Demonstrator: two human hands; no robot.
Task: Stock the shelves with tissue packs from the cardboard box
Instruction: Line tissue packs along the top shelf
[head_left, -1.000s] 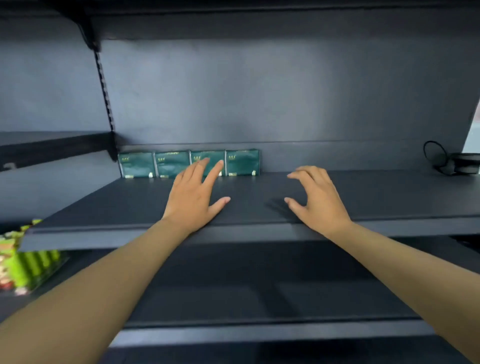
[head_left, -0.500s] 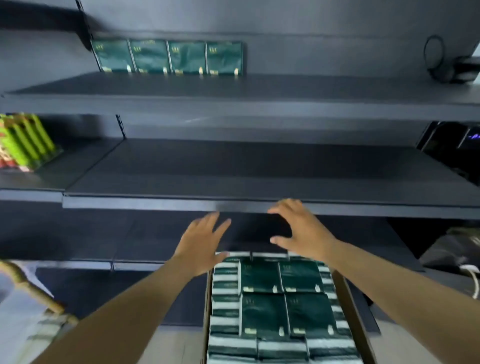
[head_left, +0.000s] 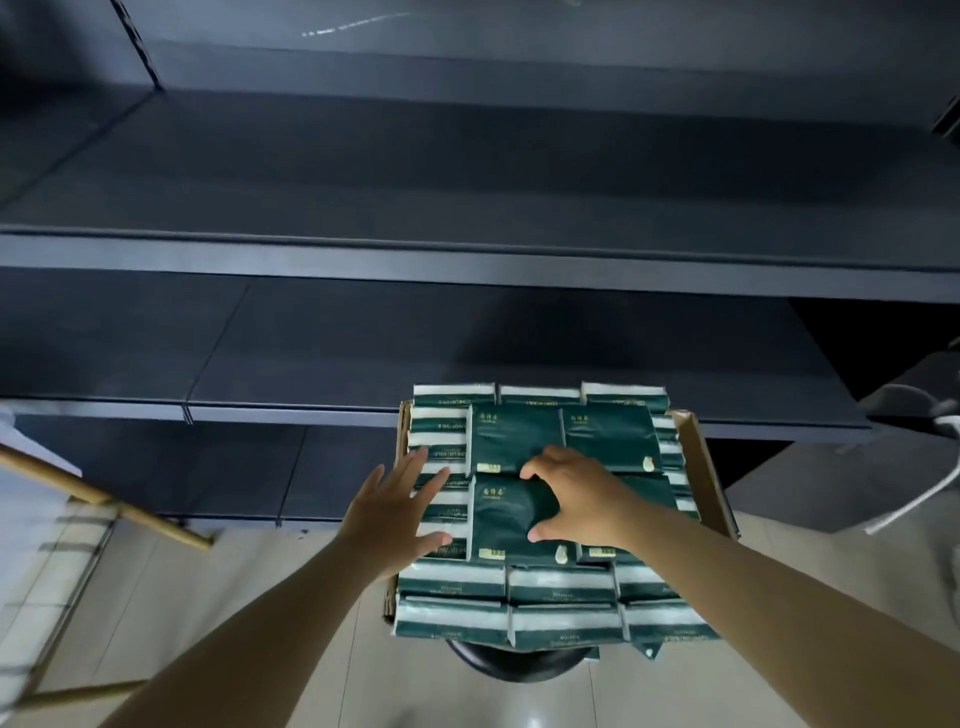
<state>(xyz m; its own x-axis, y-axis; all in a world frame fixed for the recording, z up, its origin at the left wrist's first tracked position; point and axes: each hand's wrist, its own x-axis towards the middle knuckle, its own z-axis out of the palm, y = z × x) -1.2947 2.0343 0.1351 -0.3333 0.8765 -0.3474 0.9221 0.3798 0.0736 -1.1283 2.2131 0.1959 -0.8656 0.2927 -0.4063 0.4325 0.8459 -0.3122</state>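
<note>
— So what has changed in the last second?

— Both hands have left the upper shelf, where four packs stood in a row, and the view has dropped to the open brown cardboard box (head_left: 698, 457), crammed with dark green plastic-wrapped tissue packs (head_left: 511, 439). That reads as one placement finished and the next pick begun.

— And the right hand (head_left: 582, 499)?

— Its fingers curl over the far edge of a flat-lying dark green tissue pack with gold lettering (head_left: 501, 519), thumb at the near edge, starting to pinch it (whether it is lifted at all cannot be told).

— The left hand (head_left: 397, 512)?

— Fingers straight and spread, holding nothing, over the striped packs standing on edge along the box's left side; contact is unclear.

— Where does the box sit?

— On a round black stool (head_left: 511, 665), just in front of the dark grey metal shelves (head_left: 467, 260), whose visible boards show no packs from this angle. Judging by that, plenty remains to stock.
</note>
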